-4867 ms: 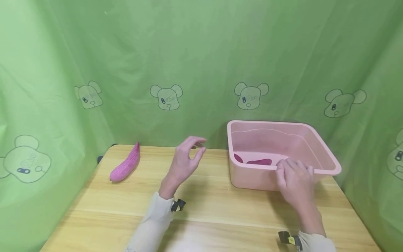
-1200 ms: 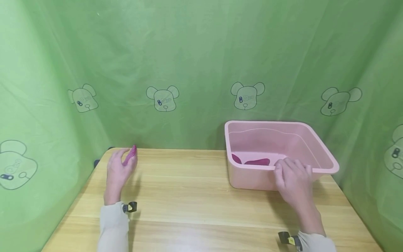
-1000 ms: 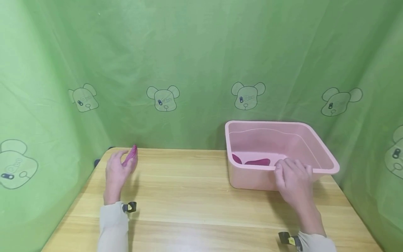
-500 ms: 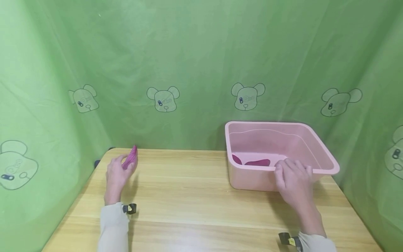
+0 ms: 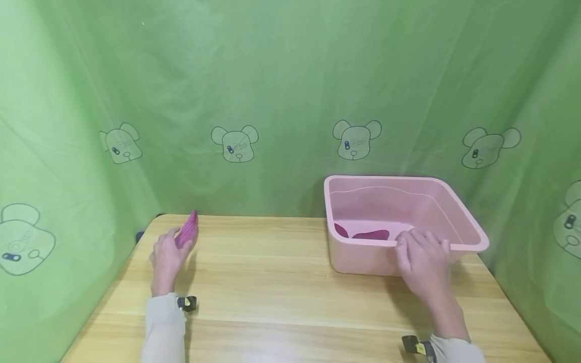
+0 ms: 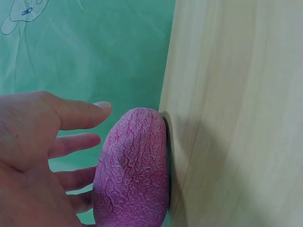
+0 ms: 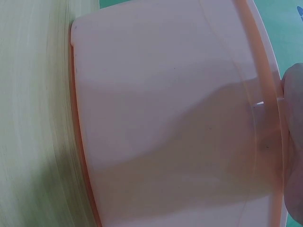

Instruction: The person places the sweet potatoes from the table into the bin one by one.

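Holding the left hand [image 5: 167, 256] loosely spread beside a wrinkled pink sweet potato [image 5: 188, 231], well to the left of the pink plastic basin [image 5: 363, 258]; standing the thumb clear of the skin, hiding some fingertips behind it, not yet gripping it. Showing the sweet potato lying on the wood-grain table [image 5: 272, 292]. Gripping the basin's front rim with the right hand [image 5: 424, 262], curling fingers over the edge. Probably risking a slip by pinching only the rounded near end, perhaps sending the sweet potato rolling farther left of the basin because of its curving underside. Possibly knocking its tip against the basin's wall by carrying it too low, or striking the magenta pieces [image 5: 372, 235] inside the basin by dropping it from above. Perhaps shifting or tipping the basin, too, by leaning hard on that rim. Turning to print: finding cartoon bear heads [image 5: 355, 142] on the green curtain [image 5: 290, 91] behind the basin, bearing faint lettering too blurred for reading. Spotting yellow patches on the black wrist devices [image 5: 410, 344] in front of the basin, making out no words. Finding no label on the basin's visible walls.
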Motion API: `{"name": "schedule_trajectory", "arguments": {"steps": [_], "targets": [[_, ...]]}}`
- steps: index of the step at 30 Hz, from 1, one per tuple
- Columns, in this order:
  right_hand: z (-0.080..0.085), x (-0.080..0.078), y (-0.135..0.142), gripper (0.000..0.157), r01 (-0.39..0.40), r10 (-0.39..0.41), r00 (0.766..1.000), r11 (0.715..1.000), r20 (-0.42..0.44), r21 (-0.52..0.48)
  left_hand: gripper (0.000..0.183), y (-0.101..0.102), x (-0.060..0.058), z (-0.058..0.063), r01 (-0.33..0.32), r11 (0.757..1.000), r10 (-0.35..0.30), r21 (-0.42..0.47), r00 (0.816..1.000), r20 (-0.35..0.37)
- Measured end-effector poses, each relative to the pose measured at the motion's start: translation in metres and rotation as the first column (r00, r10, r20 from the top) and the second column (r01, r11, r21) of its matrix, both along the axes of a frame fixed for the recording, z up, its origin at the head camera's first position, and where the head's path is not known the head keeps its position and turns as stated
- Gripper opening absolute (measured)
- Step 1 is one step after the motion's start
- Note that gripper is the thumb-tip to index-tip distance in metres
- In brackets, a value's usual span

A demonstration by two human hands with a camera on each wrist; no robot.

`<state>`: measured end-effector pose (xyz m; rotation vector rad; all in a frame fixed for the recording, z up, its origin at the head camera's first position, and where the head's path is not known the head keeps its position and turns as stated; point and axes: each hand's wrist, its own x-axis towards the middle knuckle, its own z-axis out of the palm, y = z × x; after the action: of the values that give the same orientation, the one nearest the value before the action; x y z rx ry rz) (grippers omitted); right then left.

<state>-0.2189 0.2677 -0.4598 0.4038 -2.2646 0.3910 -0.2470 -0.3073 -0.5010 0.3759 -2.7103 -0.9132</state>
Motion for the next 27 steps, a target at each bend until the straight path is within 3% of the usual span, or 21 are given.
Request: {"name": "schedule_trajectory", "arguments": {"steps": [13, 27], "targets": [[-0.002, -0.001, 0.000, 0.024, -0.006, 0.006, 1.000, 1.000, -0.016, -0.003, 0.067, -0.004, -0.001, -0.010, -0.011, 1.000, 0.011, 0.009, 0.999, 0.052], [-0.001, -0.001, 0.000, 0.024, 0.003, -0.003, 1.000, 1.000, -0.008, 0.001, 0.066, -0.007, -0.002, -0.015, -0.049, 0.999, 0.048, 0.022, 0.997, 0.058]]}}
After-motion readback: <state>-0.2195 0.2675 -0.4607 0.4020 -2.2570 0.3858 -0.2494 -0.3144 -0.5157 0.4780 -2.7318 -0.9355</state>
